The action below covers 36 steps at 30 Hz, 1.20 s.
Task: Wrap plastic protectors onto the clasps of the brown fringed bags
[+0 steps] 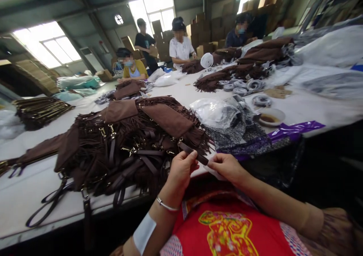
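A dark brown strap (202,159) is stretched between my two hands at the table's front edge. My left hand (183,169) is closed, pinching it between thumb and fingers. At the strap's lower right end, my right hand (228,168) is closed in a pinch. Something whitish shows beneath my right fingers, too unclear to name. Just beyond my left hand lies a heap of brown fringed bags (170,120). Gold-coloured clasps (112,131) and dark wrist straps (112,152) stick out of the heap. Whether the held strap joins one of these bags I cannot tell.
Clear plastic (211,112) and a purple bag (296,129) lie to the right, near a shallow bowl (272,118) of brown liquid. Rolled grey coils (255,85) and more brown bags (266,50) sit farther back. Several people work beyond the white table (176,87).
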Each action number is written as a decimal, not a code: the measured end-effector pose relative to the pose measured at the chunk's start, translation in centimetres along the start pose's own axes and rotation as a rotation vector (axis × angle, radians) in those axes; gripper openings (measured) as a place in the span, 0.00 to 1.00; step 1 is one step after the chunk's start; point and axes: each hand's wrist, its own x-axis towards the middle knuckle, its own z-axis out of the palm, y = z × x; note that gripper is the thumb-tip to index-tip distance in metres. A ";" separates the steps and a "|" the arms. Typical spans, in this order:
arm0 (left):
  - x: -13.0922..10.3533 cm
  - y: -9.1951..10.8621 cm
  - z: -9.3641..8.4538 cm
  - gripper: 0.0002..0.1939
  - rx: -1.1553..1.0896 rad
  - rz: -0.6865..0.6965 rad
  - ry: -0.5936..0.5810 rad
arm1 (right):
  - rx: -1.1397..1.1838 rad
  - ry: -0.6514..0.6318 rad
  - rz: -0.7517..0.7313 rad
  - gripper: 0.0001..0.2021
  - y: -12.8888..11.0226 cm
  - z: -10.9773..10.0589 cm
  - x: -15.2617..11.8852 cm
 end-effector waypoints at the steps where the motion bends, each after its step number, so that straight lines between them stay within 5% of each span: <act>1: -0.2 0.0 0.0 0.20 0.017 -0.010 -0.020 | 0.004 0.007 0.000 0.13 0.0 0.0 0.1; 12: 0.0 -0.1 -0.7 0.20 0.076 0.019 0.040 | 0.063 -0.163 -0.029 0.14 -1.0 0.2 -1.4; 36: 0.0 -1.6 -0.9 0.15 0.138 0.144 -0.012 | 0.188 -0.169 0.053 0.15 -1.7 0.8 -1.2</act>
